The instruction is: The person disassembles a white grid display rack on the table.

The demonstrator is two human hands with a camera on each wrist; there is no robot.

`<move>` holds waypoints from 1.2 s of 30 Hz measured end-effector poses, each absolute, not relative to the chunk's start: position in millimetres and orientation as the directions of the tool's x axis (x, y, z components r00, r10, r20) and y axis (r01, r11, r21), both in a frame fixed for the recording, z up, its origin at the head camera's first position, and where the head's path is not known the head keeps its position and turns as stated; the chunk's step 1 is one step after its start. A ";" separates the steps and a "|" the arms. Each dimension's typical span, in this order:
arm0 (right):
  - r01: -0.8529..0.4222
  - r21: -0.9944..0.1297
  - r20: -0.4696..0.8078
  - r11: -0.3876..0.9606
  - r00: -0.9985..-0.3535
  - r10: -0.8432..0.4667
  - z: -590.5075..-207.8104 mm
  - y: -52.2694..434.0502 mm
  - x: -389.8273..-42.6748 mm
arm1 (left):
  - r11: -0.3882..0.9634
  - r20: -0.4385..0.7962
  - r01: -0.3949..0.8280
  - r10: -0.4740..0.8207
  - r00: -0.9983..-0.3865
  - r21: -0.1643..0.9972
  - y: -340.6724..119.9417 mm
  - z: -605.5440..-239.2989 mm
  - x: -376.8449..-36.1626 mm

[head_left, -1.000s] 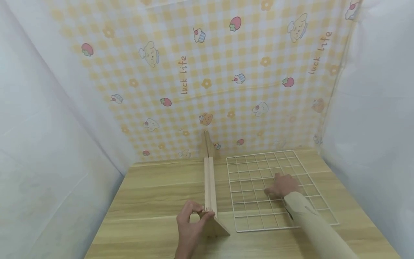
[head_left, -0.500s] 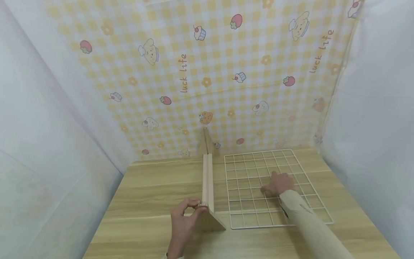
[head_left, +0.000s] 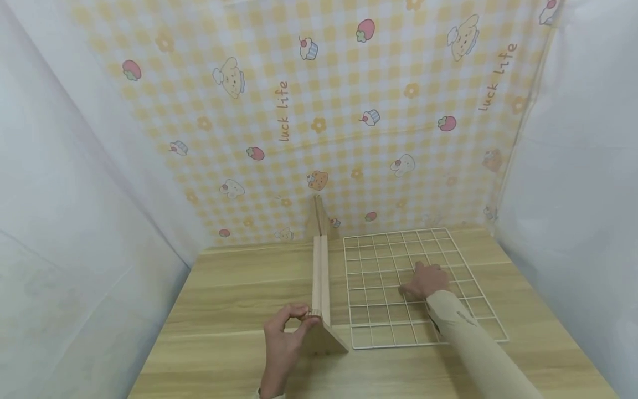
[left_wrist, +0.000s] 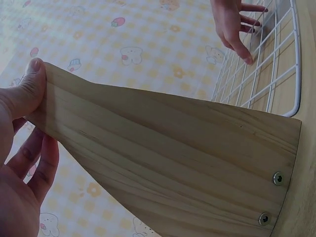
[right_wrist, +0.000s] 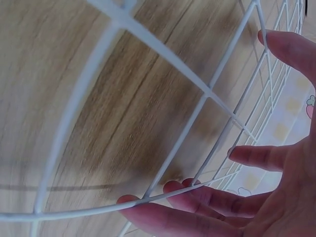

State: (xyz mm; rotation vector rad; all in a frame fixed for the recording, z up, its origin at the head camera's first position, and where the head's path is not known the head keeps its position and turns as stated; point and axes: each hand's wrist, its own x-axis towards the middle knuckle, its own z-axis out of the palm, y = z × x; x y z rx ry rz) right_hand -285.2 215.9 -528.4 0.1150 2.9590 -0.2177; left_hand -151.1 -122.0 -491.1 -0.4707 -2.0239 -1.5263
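A wooden stand has upright tapered end boards joined by a long grooved bar (head_left: 320,277). My left hand (head_left: 284,338) pinches the narrow top of the near end board (left_wrist: 168,148) between thumb and fingers. Two hex-socket screws (left_wrist: 278,178) show at the wide lower end of that board. To the right of the stand, a white wire grid panel (head_left: 371,306) lies flat on the table. My right hand (head_left: 426,281) is over the middle of the grid. In the right wrist view, its spread fingertips (right_wrist: 129,203) touch the wires.
Under everything is a wood-grain table (head_left: 239,288). A yellow checked cloth (head_left: 319,100) with printed figures hangs behind, close to the stand's far end board (head_left: 314,219). White sheets (head_left: 573,194) hang on both sides.
The grid and my right hand have slid leftward, closer to the stand. My left hand has kept hold of the end board throughout. The head view has also shifted slightly.
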 end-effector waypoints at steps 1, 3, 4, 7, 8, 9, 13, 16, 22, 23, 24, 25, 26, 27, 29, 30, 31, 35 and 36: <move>0.089 -0.135 -0.178 0.987 -0.982 0.064 -528.8 215.4 -285.8 | 0.298 0.616 0.576 -0.054 -0.786 0.762 -122.0 -490.8 -151.1; 0.088 -0.135 -0.183 0.987 -0.981 0.062 -529.3 214.2 -286.5 | 0.301 0.619 0.577 -0.056 -0.784 0.759 -122.1 -490.8 -151.2; 0.089 -0.133 -0.186 0.987 -0.981 0.064 -529.8 213.6 -287.0 | 0.300 0.621 0.579 -0.058 -0.782 0.758 -122.3 -490.9 -151.3; 0.093 -0.128 -0.194 0.987 -0.979 0.067 -531.2 211.5 -288.0 | 0.294 0.626 0.585 -0.064 -0.777 0.756 -123.1 -491.8 -151.5; 0.093 -0.127 -0.196 0.988 -0.978 0.067 -531.4 210.9 -288.1 | 0.290 0.629 0.589 -0.063 -0.774 0.754 -123.2 -492.3 -151.5; 0.091 -0.122 -0.197 0.988 -0.978 0.066 -531.6 210.4 -287.9 | 0.286 0.633 0.593 -0.063 -0.772 0.752 -123.4 -492.8 -151.4; 0.079 -0.098 -0.198 0.992 -0.978 0.058 -531.2 207.4 -286.5 | 0.283 0.638 0.600 -0.061 -0.768 0.748 -123.9 -493.9 -150.5; 0.076 -0.088 -0.194 0.993 -0.979 0.058 -529.9 204.8 -285.2 | 0.281 0.644 0.607 -0.056 -0.763 0.743 -124.2 -493.9 -150.4; 0.079 -0.085 -0.181 0.993 -0.982 0.062 -528.9 201.1 -283.8 | 0.285 0.657 0.620 -0.051 -0.752 0.731 -124.4 -491.9 -150.6; 0.079 -0.082 -0.180 0.994 -0.982 0.063 -529.1 200.7 -283.6 | 0.286 0.657 0.620 -0.051 -0.752 0.731 -124.2 -490.7 -150.0; 0.077 -0.081 -0.177 0.994 -0.982 0.062 -529.4 200.5 -283.4 | 0.286 0.653 0.616 -0.052 -0.755 0.734 -123.9 -489.2 -149.2; 0.076 -0.079 -0.175 0.994 -0.983 0.061 -529.6 200.3 -283.0 | 0.283 0.657 0.620 -0.048 -0.753 0.732 -123.2 -486.7 -148.0; 0.074 -0.077 -0.174 0.994 -0.983 0.060 -530.0 200.4 -283.0 | 0.283 0.654 0.617 -0.049 -0.755 0.734 -122.5 -483.7 -146.6; 0.073 -0.074 -0.173 0.995 -0.983 0.059 -530.6 200.5 -283.2 | 0.279 0.653 0.618 -0.047 -0.756 0.735 -121.9 -480.5 -145.2; 0.069 -0.071 -0.173 0.995 -0.983 0.056 -531.8 200.7 -283.5 | 0.279 0.652 0.617 -0.043 -0.757 0.736 -120.9 -473.6 -142.6; 0.067 -0.071 -0.173 0.995 -0.983 0.054 -531.9 200.6 -283.6 | 0.278 0.650 0.616 -0.041 -0.759 0.737 -120.8 -470.6 -141.5; 0.066 -0.071 -0.176 0.995 -0.983 0.053 -532.2 200.6 -283.7 | 0.273 0.651 0.620 -0.036 -0.758 0.736 -120.9 -467.8 -140.6; 0.059 -0.069 -0.190 0.996 -0.981 0.045 -533.4 200.7 -284.6 | 0.253 0.656 0.633 -0.010 -0.755 0.732 -125.5 -467.8 -142.7; 0.058 -0.070 -0.194 0.996 -0.980 0.043 -533.4 200.6 -284.6 | 0.254 0.650 0.628 -0.006 -0.760 0.736 -127.9 -470.4 -144.1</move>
